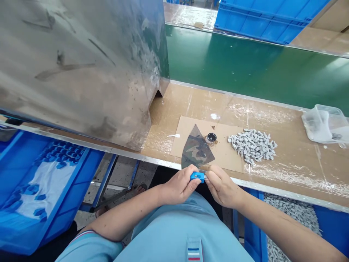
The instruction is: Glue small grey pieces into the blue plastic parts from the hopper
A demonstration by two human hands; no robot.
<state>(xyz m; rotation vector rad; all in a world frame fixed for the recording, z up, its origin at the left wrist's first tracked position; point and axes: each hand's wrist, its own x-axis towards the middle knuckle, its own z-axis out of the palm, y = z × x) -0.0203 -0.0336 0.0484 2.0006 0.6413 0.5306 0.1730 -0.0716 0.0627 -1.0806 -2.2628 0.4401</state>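
Two bare forearms reach forward from a light-blue polo shirt to the front edge of a workbench, and the hands meet just above it. The left hand (181, 184) closes around a small blue-handled tool (197, 177), whose exact type is hard to tell. The right hand (222, 187) comes in from the other side, its fingertips (209, 177) pinched together at the tool's metal end. Holding the tool between both hands, close to the body, probably steadies it for fine work. The tool sits just in front of the cardboard sheet (229, 154), which lies flat on the bench and likely protects its surface.

A fan-shaped piece of camouflage fabric (196, 150) lies on the cardboard sheet's near edge, almost touching the hands. Also on the sheet are a small black-rimmed jar (211, 137) and a white strip (173, 135). Just right of the sheet, a heap of small grey pieces (252, 145) sits within easy reach. Farther right is a clear plastic container (324, 125).

Left of the sheet, a scuffed metal panel (76, 65) blocks that side of the bench. Beyond the sheet runs a green conveyor belt (226, 58). Below the bench, left of the sheet, stands a blue crate (40, 189).
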